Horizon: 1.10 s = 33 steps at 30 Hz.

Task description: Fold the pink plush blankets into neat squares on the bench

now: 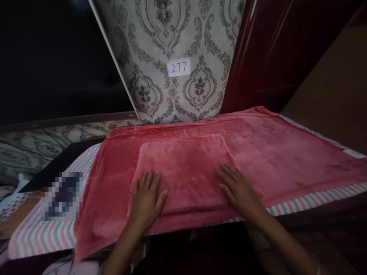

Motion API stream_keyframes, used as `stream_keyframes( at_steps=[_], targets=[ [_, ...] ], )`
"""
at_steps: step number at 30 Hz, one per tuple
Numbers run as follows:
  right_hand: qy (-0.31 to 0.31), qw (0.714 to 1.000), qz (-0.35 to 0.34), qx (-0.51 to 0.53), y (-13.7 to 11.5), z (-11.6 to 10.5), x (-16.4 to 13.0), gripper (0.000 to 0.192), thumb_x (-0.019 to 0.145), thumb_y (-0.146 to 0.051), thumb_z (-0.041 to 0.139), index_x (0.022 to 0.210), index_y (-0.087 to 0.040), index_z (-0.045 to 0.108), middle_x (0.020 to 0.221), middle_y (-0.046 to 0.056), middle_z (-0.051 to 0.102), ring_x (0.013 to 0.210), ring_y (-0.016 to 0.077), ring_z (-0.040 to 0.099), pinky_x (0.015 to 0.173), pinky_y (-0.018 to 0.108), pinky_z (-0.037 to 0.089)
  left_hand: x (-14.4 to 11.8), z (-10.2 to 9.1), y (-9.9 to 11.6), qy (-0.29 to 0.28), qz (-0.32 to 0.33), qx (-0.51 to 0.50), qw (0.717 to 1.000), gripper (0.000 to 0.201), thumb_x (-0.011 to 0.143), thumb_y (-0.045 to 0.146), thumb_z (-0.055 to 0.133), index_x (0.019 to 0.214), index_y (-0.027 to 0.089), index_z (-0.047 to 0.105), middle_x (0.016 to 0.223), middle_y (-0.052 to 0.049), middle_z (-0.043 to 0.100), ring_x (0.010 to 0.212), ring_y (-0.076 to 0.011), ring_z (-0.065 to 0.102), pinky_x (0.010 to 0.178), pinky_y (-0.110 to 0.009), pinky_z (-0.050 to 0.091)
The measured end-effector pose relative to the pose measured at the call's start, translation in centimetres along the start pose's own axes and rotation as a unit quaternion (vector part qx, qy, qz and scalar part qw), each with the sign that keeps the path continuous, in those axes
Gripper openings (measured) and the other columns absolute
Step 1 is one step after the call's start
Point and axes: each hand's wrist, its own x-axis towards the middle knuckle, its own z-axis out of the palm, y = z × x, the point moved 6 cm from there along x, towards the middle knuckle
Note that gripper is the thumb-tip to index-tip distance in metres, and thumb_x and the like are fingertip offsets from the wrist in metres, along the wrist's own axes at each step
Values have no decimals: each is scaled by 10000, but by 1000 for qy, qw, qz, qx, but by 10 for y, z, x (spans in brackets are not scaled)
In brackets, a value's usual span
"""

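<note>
A pink plush cloth (183, 172), roughly rectangular, lies flat in front of me on a larger pink plush blanket (281, 149). My left hand (147, 196) rests palm down across the left edge of the smaller cloth, fingers spread. On its right side lies my right hand (236, 187), also palm down, with the fingers stretched out and slightly blurred. Neither hand grasps anything. Whether the smaller piece is a separate cloth or a folded one, I cannot tell.
Beneath the blanket is a striped padded board (43, 236), with a pixelated dark item (63, 196) on it. A large black screen (57, 57) stands at back left. Patterned wallpaper carries a label (179, 67) reading 277. A dark red glossy panel (266, 53) rises at right.
</note>
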Motion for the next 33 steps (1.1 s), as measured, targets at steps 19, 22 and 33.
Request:
stream_keyframes(
  at_steps=[19, 22, 33],
  targets=[
    [-129, 991, -4, -23, -42, 54, 74, 542, 1023, -490, 417, 1525, -292, 469, 1604, 123, 400, 1508, 372, 270, 1155, 657, 262, 62, 35, 41, -87, 34, 8, 996, 562, 985, 455, 474, 1519, 282, 463, 1621, -144, 368, 1496, -424, 299, 1137, -722, 265],
    [-136, 990, -2, -27, -44, 53, 75, 541, 1021, -478, 435, 1524, -280, 473, 1600, 133, 402, 1504, 381, 277, 1156, 661, 259, 63, 35, 43, -91, 31, 8, 995, 564, 985, 456, 468, 1514, 260, 475, 1621, -151, 364, 1495, -440, 289, 1136, -726, 258],
    [-190, 981, 10, 24, -37, 51, 80, 581, 1019, -496, 424, 1568, -311, 386, 1656, 102, 291, 1529, 356, 221, 1174, 639, 249, 64, 31, 36, -142, 13, -33, 989, 621, 987, 492, 460, 1567, 288, 374, 1674, -123, 238, 1546, -398, 158, 1184, -697, 187]
  ],
)
